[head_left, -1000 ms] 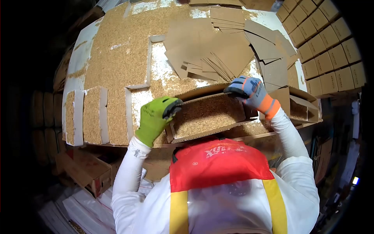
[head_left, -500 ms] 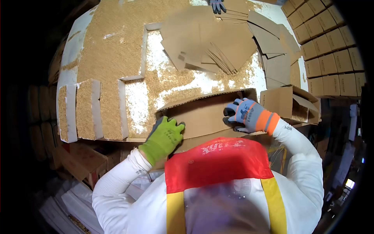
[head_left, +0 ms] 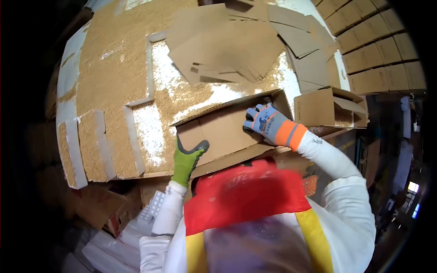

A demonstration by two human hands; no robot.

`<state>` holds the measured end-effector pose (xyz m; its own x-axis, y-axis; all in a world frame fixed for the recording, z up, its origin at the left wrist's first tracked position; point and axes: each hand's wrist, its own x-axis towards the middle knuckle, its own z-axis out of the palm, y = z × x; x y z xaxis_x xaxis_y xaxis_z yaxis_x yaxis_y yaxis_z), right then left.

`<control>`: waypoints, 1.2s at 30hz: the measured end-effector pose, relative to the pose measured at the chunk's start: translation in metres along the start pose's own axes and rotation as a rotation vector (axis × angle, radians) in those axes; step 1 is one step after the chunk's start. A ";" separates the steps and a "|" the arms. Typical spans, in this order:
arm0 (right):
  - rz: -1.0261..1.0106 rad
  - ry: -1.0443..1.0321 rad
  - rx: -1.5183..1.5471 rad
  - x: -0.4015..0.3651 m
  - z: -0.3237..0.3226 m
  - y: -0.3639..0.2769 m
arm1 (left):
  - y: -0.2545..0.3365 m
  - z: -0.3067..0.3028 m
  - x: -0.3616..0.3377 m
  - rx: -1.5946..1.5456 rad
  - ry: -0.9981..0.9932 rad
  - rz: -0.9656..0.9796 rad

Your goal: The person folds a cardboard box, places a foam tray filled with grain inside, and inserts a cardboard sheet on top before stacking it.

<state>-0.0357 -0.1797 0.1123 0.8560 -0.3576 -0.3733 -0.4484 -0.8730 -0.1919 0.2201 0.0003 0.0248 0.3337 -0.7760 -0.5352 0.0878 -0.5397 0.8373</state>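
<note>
At the far left, white-edged blocks (head_left: 91, 141) packed with tan granules (head_left: 114, 59) sit at the near edge of the desk (head_left: 150, 129), and the same granules are strewn over most of its white top. Just right of them my left hand (head_left: 189, 159), in a green glove, comes up from below the desk's edge; its grip is closed on the near-left corner of the cardboard box (head_left: 218, 134), thumb on top and fingers out of sight underneath. The box lies tilted at the near edge of the desk, right in front of my chest, its plain brown face turned up. Beyond it, farther back on the desk, flat cardboard sheets (head_left: 227, 41) lie in a loose, fanned pile. My right hand (head_left: 266, 123), in a grey glove with an orange cuff, rests on the box's far-right part, its grip open with the fingers spread against the cardboard. Just right of that hand stands an open carton (head_left: 325, 109), and past the desk, stacked cartons (head_left: 378, 50) fill the upper right.
</note>
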 end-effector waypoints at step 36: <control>0.991 1.147 0.744 -0.443 0.075 0.295 | 0.156 0.347 -0.009 0.605 -0.507 1.094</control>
<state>-0.5664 -0.2537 0.1531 -0.2274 -0.9641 0.1370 -0.6184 0.0343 -0.7851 -0.0953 -0.1901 0.1214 -0.4266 -0.8608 0.2776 -0.4664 0.4723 0.7479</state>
